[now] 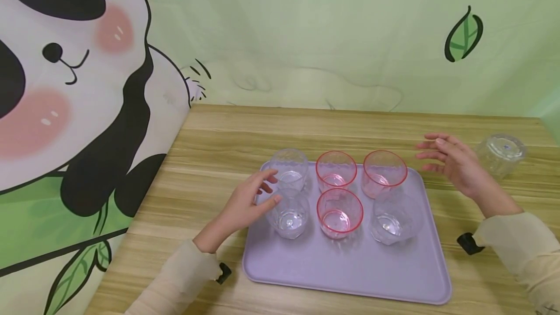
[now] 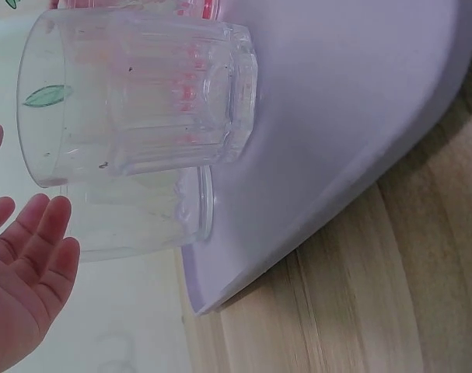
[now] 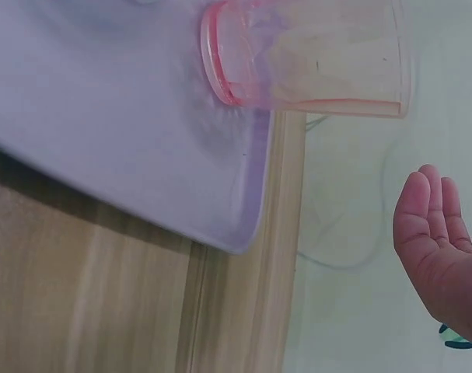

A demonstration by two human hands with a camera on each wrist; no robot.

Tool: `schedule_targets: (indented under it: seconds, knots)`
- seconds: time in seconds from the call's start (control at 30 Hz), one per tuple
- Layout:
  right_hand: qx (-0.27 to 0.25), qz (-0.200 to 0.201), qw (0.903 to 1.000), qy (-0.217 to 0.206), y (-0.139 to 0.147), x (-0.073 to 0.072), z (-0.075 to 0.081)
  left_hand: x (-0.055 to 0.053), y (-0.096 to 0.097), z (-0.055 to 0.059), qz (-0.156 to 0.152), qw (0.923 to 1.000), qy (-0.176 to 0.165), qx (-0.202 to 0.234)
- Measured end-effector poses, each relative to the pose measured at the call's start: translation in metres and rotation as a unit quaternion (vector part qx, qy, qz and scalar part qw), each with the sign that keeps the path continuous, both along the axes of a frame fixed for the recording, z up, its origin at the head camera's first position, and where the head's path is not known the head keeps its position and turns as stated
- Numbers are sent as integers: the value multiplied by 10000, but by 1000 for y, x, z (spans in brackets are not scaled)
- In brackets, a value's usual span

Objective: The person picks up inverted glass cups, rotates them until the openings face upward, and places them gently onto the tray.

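My left hand hovers at the left side of a lilac tray, fingers loosely bent beside the rims of two clear cups, the front one and the back one. It grips neither; whether a fingertip touches a rim, I cannot tell. Three red-rimmed cups stand on the tray: front middle, back middle and back right. Another clear cup sits front right. Past the tray's right edge, my right hand is raised with spread, relaxed fingers, holding nothing.
An upside-down clear cup stands on the wooden table, behind and right of my right hand. A green backdrop with a panda drawing rises along the table's back and left side.
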State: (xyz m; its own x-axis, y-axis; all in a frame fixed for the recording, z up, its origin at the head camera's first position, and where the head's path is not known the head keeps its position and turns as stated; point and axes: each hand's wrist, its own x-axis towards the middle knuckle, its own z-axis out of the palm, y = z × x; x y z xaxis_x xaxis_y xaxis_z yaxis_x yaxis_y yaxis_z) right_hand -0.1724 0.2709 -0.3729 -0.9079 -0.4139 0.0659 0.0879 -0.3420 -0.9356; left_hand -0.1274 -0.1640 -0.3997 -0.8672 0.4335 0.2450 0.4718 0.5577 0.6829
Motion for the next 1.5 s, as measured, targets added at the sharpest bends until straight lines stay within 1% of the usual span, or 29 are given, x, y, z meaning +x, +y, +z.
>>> schedule_targets:
  seconds: [0.37,0.67,0.7,0.87,0.93,1.07,1.17,1.27,1.5]
  knots:
    - [-46,-189,9998,97,8,-3,5,1,0,1,-45,10000,0,5]
    - [-309,-384,9988,-45,15,-3,11,1,0,1,-94,10000,-29,12]
    - [-277,-442,9986,-60,16,-3,12,1,-1,1,-95,9999,-33,3]
    - [-132,-681,9974,-178,20,-4,10,1,-1,-1,-113,9999,-62,-16]
    - [-196,-664,9974,-206,23,-4,10,1,-1,-1,-118,9999,-75,-12]
    - [-153,-793,9964,-267,29,-4,9,1,-1,0,-110,9999,-48,-28]
    - [-106,-996,9942,-378,34,-4,8,2,-1,0,-90,10000,-26,-30]
    - [-198,-1106,9925,-490,38,-5,7,3,-1,1,-90,9999,-51,-5]
    - [-150,-1318,9900,-478,47,-5,6,2,-1,0,-105,9999,-98,47]
